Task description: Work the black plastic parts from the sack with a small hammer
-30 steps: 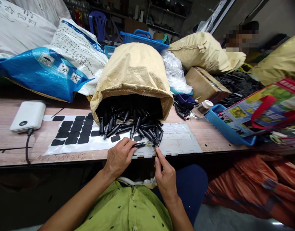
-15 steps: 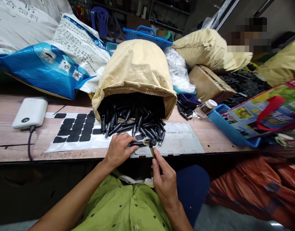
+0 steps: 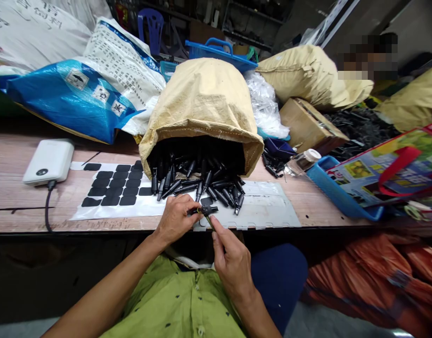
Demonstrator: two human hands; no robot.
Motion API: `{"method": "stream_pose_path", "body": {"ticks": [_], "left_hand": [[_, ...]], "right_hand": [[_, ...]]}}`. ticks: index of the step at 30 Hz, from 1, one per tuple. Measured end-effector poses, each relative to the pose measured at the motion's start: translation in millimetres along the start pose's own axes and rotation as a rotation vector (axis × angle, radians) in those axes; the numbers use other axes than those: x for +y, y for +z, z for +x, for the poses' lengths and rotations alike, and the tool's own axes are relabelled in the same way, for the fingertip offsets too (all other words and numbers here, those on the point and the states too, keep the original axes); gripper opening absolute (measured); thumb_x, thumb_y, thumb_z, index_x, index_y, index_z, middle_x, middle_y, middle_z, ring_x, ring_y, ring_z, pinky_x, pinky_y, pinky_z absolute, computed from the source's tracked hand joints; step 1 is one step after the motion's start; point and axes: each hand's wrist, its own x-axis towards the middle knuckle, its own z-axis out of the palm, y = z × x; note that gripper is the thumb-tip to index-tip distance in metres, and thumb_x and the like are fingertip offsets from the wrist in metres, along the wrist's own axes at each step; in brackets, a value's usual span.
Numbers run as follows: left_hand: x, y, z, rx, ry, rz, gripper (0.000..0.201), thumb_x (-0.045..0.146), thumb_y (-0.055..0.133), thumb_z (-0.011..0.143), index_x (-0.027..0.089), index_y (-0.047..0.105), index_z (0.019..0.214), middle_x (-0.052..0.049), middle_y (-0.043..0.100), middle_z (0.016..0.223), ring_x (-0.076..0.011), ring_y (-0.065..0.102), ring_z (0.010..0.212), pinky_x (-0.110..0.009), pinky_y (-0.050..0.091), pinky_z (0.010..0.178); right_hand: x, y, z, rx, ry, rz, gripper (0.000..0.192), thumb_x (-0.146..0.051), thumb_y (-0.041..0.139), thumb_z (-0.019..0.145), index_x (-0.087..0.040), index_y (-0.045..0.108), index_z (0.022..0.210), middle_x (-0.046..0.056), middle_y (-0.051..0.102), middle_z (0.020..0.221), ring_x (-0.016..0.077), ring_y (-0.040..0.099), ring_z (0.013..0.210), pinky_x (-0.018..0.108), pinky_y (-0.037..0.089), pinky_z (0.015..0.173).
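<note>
My left hand (image 3: 177, 217) pinches a slim black plastic tube (image 3: 193, 211) just above the table's front edge. My right hand (image 3: 233, 258) is closed around a thin greenish-yellow handle of a small tool with a rounded black head (image 3: 205, 209); most of the handle is hidden by the fingers. The tool's head overlaps the tube's right part, and I cannot tell whether they touch. Behind both hands, a pile of similar black tubes (image 3: 198, 185) spills from the mouth of a tan woven sack (image 3: 205, 98).
A white sheet with black stickers (image 3: 113, 188) lies left of the pile, near a white power bank (image 3: 49, 162) with a cable. A grey plastic sheet (image 3: 268, 202) is under the pile's right side. Further right are a clear jar (image 3: 303, 159), a blue tray (image 3: 345, 192) and a printed bag (image 3: 391, 164).
My right hand and the tool have moved left, bringing the black head closer to my left fingers. My left hand has stayed nearly in place, and the camera view has shifted slightly.
</note>
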Motion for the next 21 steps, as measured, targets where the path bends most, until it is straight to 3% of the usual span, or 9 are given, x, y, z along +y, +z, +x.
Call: {"method": "stream_pose_path", "body": {"ticks": [6,12,16,21], "left_hand": [[-2,0.8,1,0.013,0.022,-0.019,0.015,0.03,0.078,0.085,0.026,0.079,0.099,-0.001,0.072,0.09,-0.0197,0.065,0.09,-0.035,0.04,0.085],[-4,-0.1,0,0.014,0.023,-0.033,0.014,0.03,0.077,0.085,0.024,0.079,0.097,-0.002,0.072,0.089,-0.0193,0.065,0.09,-0.034,0.043,0.083],[-4,1.2,1,0.013,0.023,-0.02,0.014,0.031,0.077,0.085,0.024,0.079,0.097,-0.002,0.072,0.089,-0.0198,0.065,0.09,-0.035,0.043,0.084],[-2,0.5,-2,0.062,0.057,0.039,0.014,0.033,0.075,0.087,0.023,0.077,0.097,-0.003,0.071,0.089,-0.0208,0.064,0.09,-0.037,0.043,0.086]], "right_hand": [[2,-5,0,0.092,0.017,0.024,0.048,-0.019,0.047,0.103,-0.027,0.054,0.15,0.008,0.073,0.125,0.0195,0.073,0.107,0.028,0.057,0.098],[6,-5,-1,0.092,0.044,-0.004,0.047,-0.02,0.047,0.103,-0.027,0.055,0.149,0.007,0.073,0.125,0.0192,0.073,0.108,0.027,0.057,0.098],[15,-11,-5,0.175,0.063,-0.014,0.044,-0.022,0.049,0.103,-0.025,0.058,0.146,0.008,0.071,0.13,0.0196,0.071,0.113,0.029,0.055,0.102],[33,-13,-9,0.155,0.134,-0.069,0.042,-0.025,0.049,0.104,-0.024,0.06,0.144,0.007,0.072,0.13,0.02,0.071,0.114,0.029,0.054,0.103]]}}
